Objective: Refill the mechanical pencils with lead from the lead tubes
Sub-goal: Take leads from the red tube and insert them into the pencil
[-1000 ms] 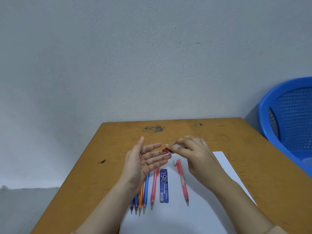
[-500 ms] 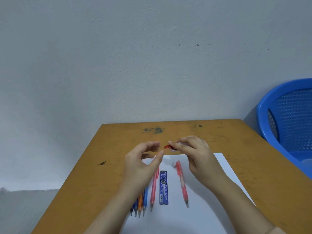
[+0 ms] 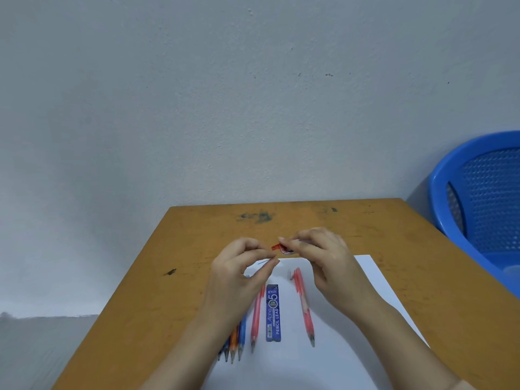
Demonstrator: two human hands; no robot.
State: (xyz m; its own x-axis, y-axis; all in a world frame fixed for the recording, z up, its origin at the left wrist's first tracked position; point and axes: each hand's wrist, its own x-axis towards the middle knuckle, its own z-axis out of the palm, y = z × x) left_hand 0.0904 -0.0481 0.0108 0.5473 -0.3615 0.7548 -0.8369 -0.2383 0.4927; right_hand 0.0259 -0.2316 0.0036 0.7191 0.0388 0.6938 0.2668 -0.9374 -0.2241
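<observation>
A pale grey plaster wall point(image 3: 253, 108) fills the upper half of the view. Below it stands an orange-brown wooden table point(image 3: 197, 235) with dark smudges near its far edge. A blue plastic mesh basket point(image 3: 478, 192) sits off the table's right side. A white sheet of paper point(image 3: 365, 277) lies on the table's near half.

Both hands are raised above the far edge of the paper, close together but apart. The left hand point(image 3: 236, 277) has its fingers curled, thumb and forefinger pinching a thin dark pencil lead point(image 3: 266, 261). The right hand point(image 3: 329, 263) grips a small clear lead tube with a red cap point(image 3: 281, 247); the cap end points toward the left hand, and the fingers hide most of the tube.

On the paper, a pink mechanical pencil point(image 3: 305, 308) lies alone to the right, tip toward the person. A second pink mechanical pencil point(image 3: 256, 319) lies just left of a flat dark blue lead tube printed "PENCIL LEAD" point(image 3: 273, 312). Further left, a cluster of blue and orange mechanical pencils point(image 3: 235, 340) lies side by side, partly hidden under the left forearm.
</observation>
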